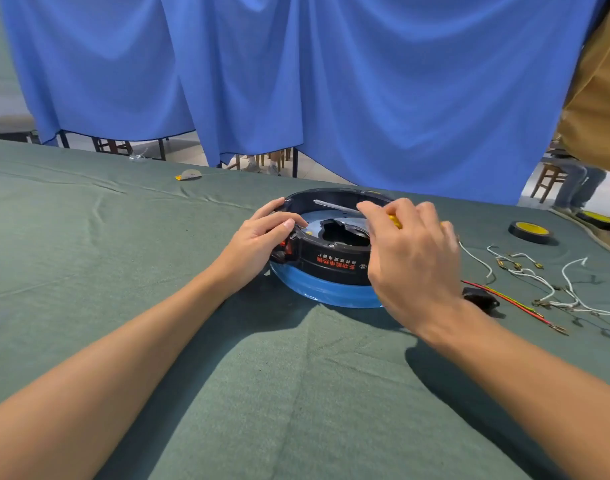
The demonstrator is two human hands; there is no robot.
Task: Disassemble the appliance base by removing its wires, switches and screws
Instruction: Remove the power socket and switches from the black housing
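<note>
Green cloth covers the desk [123, 271], where the left hand [262, 237] clasps the stiff, probably light plastic base [334, 265] by its rim, while the right hand [411, 258] curls round a screwdriver [395, 221].

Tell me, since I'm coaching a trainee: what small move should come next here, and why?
Probably ease the yellow-handled screwdriver in the right hand down onto a screw inside the round black-and-blue appliance base: the left hand grips its rim, and white wires lie loose beside it.
</note>
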